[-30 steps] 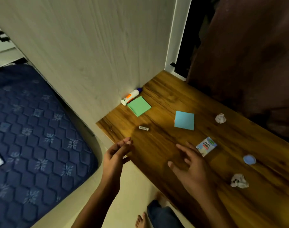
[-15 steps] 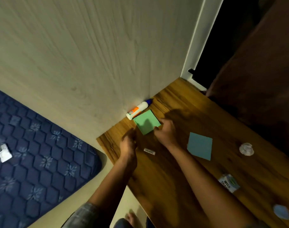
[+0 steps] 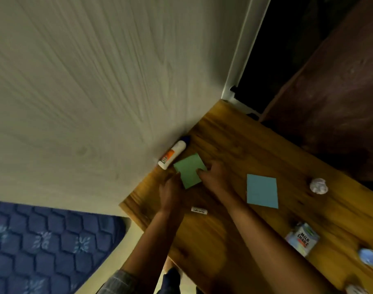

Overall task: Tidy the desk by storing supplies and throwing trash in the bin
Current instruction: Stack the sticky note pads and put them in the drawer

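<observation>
A: Green notepad [image 3: 188, 170] lies on surface [image 3: 234, 145] beside glue stick [image 3: 171, 154], near the wall.

B: Left hand [image 3: 170, 190] braces one edge, right hand [image 3: 213, 175] pinches the opposite, likely to lift it; neither encloses it yet.

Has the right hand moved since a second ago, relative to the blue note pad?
Yes. The right hand has crossed from the desk's near edge, past the blue note pad, toward the wall, and now touches the green note pad beside the glue stick.
</observation>
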